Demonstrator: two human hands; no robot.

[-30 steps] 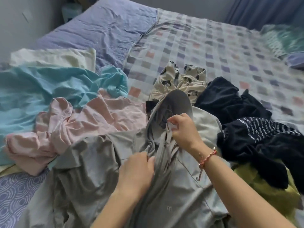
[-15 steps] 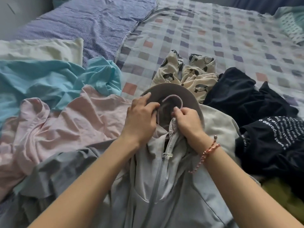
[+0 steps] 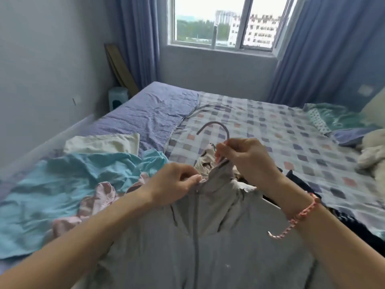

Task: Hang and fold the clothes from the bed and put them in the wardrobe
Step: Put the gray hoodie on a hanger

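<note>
Grey zip-front jacket hangs on lilac curved-hook hanger, raised over checked bedsheet. Left hand pinches collar edge at zip top. Right hand grips hanger neck, hook standing free above.

Beyond the grip on the hook, the checked sheet lies bare to the far edge, with room for a hand. Left of the grip, blue cloth, pink cloth and cream cloth crowd the bed. Just behind it lies a patterned garment; to its right, dark clothes. Far right, pillows block the way. The jacket fills the near side.
</note>
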